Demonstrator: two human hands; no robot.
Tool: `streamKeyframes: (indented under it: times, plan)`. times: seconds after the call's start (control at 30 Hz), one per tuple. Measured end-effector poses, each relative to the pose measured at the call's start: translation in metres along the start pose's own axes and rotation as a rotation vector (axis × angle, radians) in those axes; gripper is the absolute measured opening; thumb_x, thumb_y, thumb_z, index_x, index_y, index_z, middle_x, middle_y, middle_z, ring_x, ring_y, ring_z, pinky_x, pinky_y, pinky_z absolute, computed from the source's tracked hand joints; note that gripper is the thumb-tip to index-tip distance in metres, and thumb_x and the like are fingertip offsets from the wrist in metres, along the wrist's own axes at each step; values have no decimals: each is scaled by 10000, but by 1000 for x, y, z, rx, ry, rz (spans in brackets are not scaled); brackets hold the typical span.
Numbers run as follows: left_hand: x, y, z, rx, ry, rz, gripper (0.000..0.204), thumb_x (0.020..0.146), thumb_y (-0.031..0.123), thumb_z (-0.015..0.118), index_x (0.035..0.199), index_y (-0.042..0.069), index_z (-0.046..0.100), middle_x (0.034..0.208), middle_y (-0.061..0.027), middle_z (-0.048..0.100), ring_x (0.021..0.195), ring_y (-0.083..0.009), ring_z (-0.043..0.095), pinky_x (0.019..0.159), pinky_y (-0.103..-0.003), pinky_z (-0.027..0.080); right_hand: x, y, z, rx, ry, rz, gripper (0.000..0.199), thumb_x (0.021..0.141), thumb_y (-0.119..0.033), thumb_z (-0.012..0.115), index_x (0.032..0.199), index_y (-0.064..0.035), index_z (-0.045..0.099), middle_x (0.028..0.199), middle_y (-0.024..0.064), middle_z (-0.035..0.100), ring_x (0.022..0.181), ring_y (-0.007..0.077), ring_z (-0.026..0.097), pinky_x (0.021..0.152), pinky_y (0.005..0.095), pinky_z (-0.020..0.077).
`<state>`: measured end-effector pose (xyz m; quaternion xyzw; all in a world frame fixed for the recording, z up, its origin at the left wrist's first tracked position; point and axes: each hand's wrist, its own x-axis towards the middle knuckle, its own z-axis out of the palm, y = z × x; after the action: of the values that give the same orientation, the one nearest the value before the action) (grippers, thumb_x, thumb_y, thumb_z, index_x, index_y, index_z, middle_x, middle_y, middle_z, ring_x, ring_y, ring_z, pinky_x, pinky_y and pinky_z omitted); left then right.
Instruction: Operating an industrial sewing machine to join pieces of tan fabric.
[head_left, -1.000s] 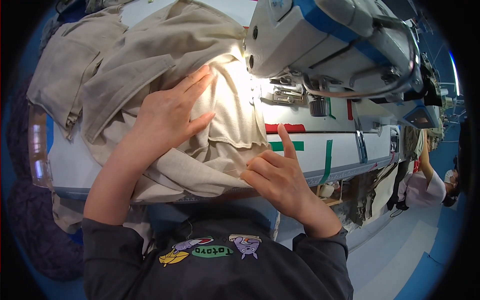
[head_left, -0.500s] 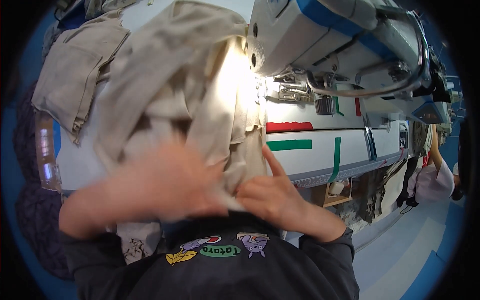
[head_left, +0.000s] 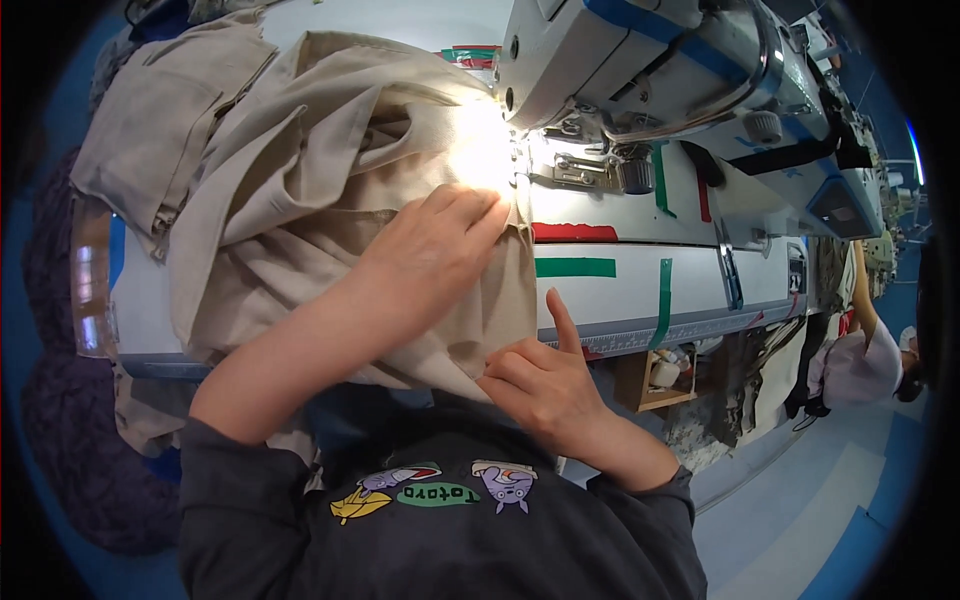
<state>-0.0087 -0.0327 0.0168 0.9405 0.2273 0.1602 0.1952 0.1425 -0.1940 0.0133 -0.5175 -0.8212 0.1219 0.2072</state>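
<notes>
A large beige cloth garment piece (head_left: 290, 210) lies in loose folds on the table, its right edge running along the sewing machine (head_left: 600, 70). My left hand (head_left: 435, 245) rests over this cloth just short of the brightly lit needle area. Its fingers are bent together on the cloth at the edge; the fingertips are partly lost in glare. Nearer to me, my right hand (head_left: 548, 392) pinches the cloth's near corner, with one finger sticking up. To the right of the cloth are the machine's metal presser and guide parts (head_left: 585, 170).
A stack of folded beige pieces (head_left: 150, 120) sits at the far left. Red tape (head_left: 573, 232) and green tape (head_left: 575, 267) mark the white machine table, with a ruler strip (head_left: 690, 322) along its front. A small wooden box (head_left: 665, 380) is underneath. Another person (head_left: 850, 365) is at the right.
My left hand has moved from near my body, away and rightward onto the cloth by the needle. The cloth lies more spread out. My right hand has stayed about where it was.
</notes>
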Motion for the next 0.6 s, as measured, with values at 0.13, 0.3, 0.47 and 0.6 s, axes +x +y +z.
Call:
streamKeyframes:
  times: [0.13, 0.3, 0.47, 0.6]
  plan:
    - [2, -12, 13, 198, 24, 237, 459, 821, 106, 635, 1258, -22, 577, 1199, -96, 581, 1153, -233, 561, 976, -350, 477, -1, 8, -12, 162, 105, 117, 94, 810, -79, 679, 901, -103, 690, 898, 19, 630, 881, 147, 656, 1121, 554, 344]
    - [4, -13, 17, 204, 89, 271, 423, 792, 114, 621, 1184, -45, 617, 1148, -100, 592, 1120, -225, 577, 947, -340, 498, 37, 71, -22, 233, 317, 605, 227, 990, -172, 568, 815, -34, 610, 757, 74, 608, 592, 179, 565, 543, 312, 438]
    - [2, -20, 21, 149, 140, 268, 389, 761, 104, 639, 1130, -19, 639, 1131, -99, 598, 1087, -235, 603, 917, -342, 514, 78, 71, -14, -85, 131, 643, 267, 913, -268, 652, 774, -50, 585, 750, 107, 616, 622, 295, 609, 570, 406, 468]
    - [2, -20, 23, 98, 166, 235, 366, 753, 75, 632, 1110, -6, 646, 1125, -94, 600, 1092, -234, 600, 917, -346, 513, 79, 65, -10, -162, 164, 604, 252, 839, -249, 688, 745, -59, 553, 732, 114, 596, 639, 327, 618, 578, 435, 476]
